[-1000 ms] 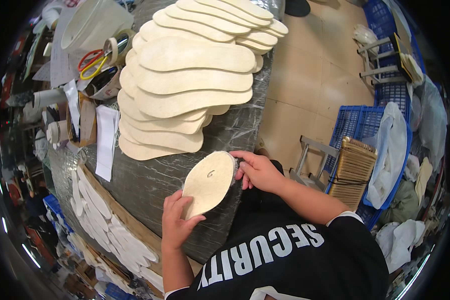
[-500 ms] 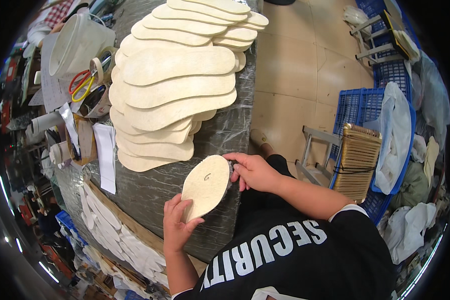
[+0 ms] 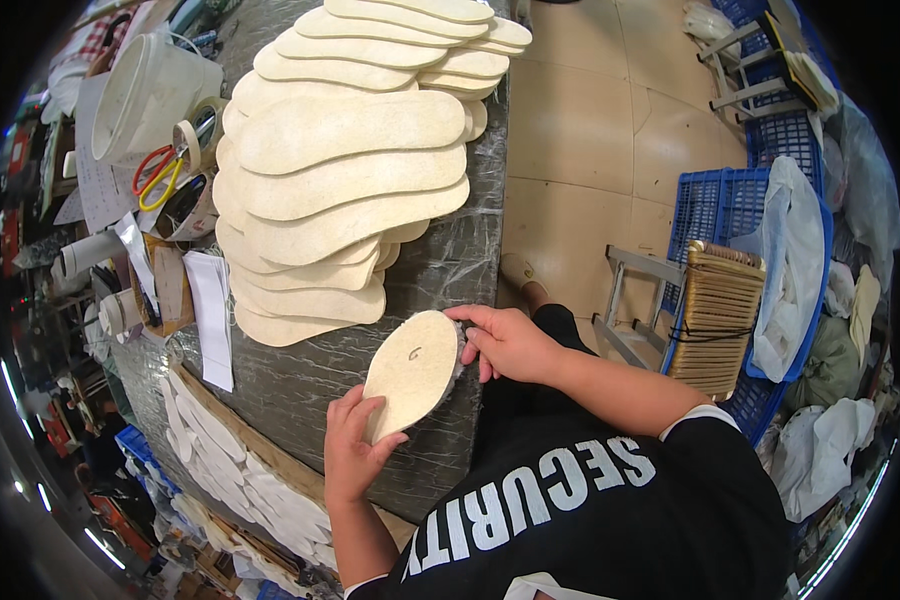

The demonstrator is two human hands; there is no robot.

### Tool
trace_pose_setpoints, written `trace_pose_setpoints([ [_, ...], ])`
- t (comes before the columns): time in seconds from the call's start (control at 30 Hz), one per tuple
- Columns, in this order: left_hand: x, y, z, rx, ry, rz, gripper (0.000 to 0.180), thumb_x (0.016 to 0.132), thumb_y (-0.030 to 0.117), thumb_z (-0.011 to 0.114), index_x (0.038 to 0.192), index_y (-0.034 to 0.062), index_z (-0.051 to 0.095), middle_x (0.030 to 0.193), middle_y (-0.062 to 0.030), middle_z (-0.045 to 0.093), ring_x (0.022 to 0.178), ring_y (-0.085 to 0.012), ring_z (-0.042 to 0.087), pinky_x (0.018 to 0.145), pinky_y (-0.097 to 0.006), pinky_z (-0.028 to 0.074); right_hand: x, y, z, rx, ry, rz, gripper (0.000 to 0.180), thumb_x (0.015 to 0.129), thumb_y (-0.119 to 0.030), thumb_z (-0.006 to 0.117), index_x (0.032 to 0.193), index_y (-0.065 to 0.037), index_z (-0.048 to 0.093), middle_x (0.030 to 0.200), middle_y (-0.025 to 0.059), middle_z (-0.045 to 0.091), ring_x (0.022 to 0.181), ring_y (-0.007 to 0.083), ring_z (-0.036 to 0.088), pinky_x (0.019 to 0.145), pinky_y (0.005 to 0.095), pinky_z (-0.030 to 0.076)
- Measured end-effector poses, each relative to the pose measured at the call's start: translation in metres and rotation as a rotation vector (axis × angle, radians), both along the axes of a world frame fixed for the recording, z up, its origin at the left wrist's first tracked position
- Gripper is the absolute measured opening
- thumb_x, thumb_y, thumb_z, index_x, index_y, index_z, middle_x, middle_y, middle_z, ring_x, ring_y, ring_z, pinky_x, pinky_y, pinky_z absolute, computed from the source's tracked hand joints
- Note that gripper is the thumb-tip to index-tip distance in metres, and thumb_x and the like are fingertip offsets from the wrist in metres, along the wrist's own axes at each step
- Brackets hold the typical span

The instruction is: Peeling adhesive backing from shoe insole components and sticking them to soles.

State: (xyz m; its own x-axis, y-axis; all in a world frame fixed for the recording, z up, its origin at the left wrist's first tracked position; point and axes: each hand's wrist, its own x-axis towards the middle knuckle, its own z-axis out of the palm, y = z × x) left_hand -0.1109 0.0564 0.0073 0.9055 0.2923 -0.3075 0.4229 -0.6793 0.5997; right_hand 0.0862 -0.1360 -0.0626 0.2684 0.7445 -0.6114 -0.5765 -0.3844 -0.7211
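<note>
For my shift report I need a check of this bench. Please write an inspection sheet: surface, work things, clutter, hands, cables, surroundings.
Surface: grey bench, wrapped in clear film.
Work things: one pale insole held at the bench edge; fanned insole pile behind it.
Clutter: scissors, tape roll, white bucket, paper slips.
Hands: left hand grips the insole's near end; right hand holds its far edge.
Cables: nothing seen.
Surroundings: tiled floor, blue crates, bundle of tan sheets.
</note>
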Motion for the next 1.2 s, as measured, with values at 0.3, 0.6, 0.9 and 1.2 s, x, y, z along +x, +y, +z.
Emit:
trace_pose_setpoints([
  [0.3,0.004,0.001,0.0,0.017,0.015,-0.034,0.061,0.06,0.033,0.084,0.109,0.0066,0.061,0.12,-0.0144,0.056,0.103,-0.0345,0.052,0.088,-0.042,0.045,0.001,0.0,0.001,-0.009,0.01,0.002,0.04,0.096,-0.006,0.039,0.135,-0.005,0.047,0.081,0.0098,0.065,0.052,0.0129,0.059,0.054,0.0282,0.048],
  [0.6,0.012,0.001,0.004,0.059,0.025,-0.079,0.058,0.06,0.031,0.083,0.108,0.0065,0.062,0.119,-0.0162,0.057,0.101,-0.0361,0.053,0.088,-0.043,0.046,0.002,-0.001,0.0,0.0,0.017,0.013,0.04,0.097,-0.006,0.038,0.137,-0.006,0.045,0.082,0.0086,0.064,0.053,0.01,0.058,0.05,0.0229,0.048],
  [0.9,0.012,0.002,0.003,0.077,0.038,-0.084,0.052,0.065,0.03,0.08,0.109,0.0063,0.062,0.121,-0.0173,0.057,0.1,-0.0361,0.053,0.087,-0.043,0.046,0.002,-0.001,-0.001,0.016,0.023,0.025,0.041,0.096,-0.006,0.039,0.137,-0.006,0.045,0.081,0.009,0.064,0.053,0.0097,0.058,0.051,0.0226,0.048],
  [1.2,0.013,0.002,0.004,-0.019,0.049,-0.057,0.044,0.071,0.021,0.076,0.11,0.006,0.062,0.122,-0.0175,0.057,0.103,-0.0361,0.054,0.09,-0.042,0.045,-0.018,-0.01,-0.001,-0.017,-0.185,-0.063,0.034,0.087,-0.01,0.062,0.114,0.008,0.052,0.07,0.0098,0.064,0.054,0.0139,0.063,0.05,0.0276,0.05],
])
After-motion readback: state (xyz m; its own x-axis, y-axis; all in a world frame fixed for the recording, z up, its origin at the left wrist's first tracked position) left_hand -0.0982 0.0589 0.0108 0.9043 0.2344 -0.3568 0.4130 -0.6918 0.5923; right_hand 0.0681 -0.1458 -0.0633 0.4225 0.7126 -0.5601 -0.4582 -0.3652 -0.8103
